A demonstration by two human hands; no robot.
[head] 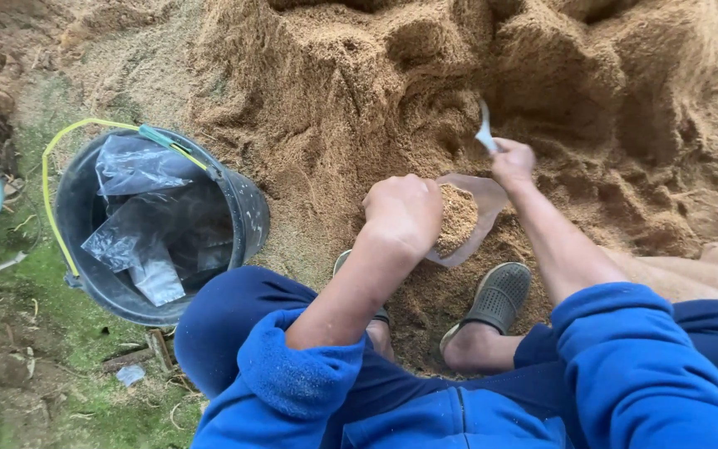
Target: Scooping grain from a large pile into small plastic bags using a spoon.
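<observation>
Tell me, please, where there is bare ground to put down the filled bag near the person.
Free: the grassy strip below the black bucket, left of the blue sleeve. Crowded: between the sandals, where both hands, left and right, hold the clear bag against the sawdust pile.

I note bare ground (35,357), earthy with patches of green. A large sawdust heap (359,91) lies on it, filling the upper field. A dark bucket (247,208) stands on the ground left of the heap. Two grey clogs (499,295) rest at the heap's foot.
</observation>
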